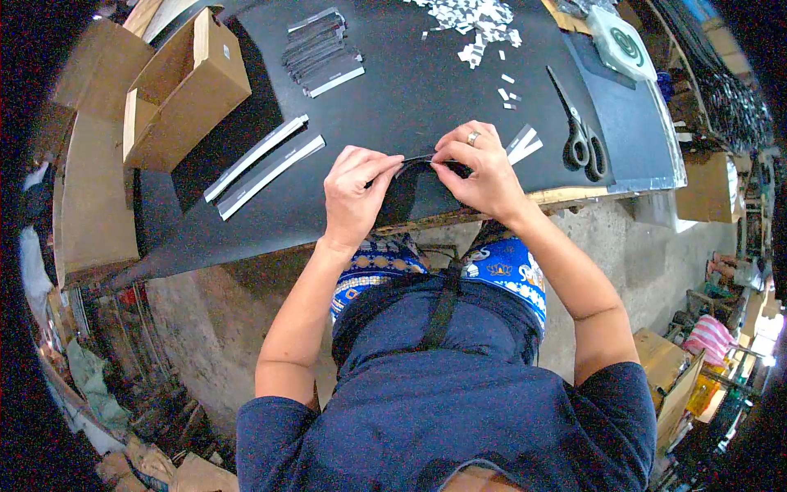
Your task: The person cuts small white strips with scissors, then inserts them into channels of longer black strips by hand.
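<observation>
A thin black strip (417, 158) is stretched between my two hands, bowed slightly upward above the table's near edge. My left hand (354, 193) pinches one end of it between thumb and fingertips. The other end is pinched by my right hand (482, 174), which wears a ring. Just past the right hand lie short white strips (525, 145), partly hidden by it. To the left of my left hand, long strips with white faces and dark edges (272, 178) rest on the table. Farther back is a stack of dark strips (321, 53).
A black-covered table (393, 98) bears small white pieces (484, 29) scattered at the back. Large black-handled scissors (578, 139) lie at right. An open cardboard box (188, 90) stands at left. A clear plastic container (621, 45) is at the far right.
</observation>
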`<state>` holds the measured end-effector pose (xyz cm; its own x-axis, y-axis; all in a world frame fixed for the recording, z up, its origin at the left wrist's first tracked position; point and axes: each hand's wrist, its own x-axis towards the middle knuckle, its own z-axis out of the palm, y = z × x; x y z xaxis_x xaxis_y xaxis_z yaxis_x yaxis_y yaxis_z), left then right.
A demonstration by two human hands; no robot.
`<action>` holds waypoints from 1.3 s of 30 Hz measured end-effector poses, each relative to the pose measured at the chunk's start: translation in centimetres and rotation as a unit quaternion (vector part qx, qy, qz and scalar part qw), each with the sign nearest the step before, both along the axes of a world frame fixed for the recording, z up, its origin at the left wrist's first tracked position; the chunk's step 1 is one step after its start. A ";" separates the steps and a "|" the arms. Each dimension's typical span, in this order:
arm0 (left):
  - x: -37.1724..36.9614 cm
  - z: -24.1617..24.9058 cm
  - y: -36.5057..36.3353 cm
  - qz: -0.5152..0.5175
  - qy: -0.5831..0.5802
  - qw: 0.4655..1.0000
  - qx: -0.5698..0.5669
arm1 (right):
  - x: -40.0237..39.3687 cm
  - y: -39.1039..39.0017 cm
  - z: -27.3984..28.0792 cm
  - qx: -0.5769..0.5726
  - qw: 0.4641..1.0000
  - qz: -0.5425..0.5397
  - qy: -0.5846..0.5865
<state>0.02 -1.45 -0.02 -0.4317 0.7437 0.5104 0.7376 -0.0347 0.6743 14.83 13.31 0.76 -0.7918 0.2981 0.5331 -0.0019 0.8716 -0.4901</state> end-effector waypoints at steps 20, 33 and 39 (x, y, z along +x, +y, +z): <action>0.1 0.1 0.0 0.000 0.012 1.000 0.003 | -0.2 0.2 -0.5 0.002 1.000 0.007 0.011; 0.1 0.0 0.0 -0.004 0.013 1.000 0.003 | -0.3 -0.1 -0.5 0.020 0.999 0.001 0.027; 0.1 0.0 -0.1 -0.006 0.007 1.000 0.006 | -0.4 -0.2 -0.5 0.020 0.999 -0.003 0.039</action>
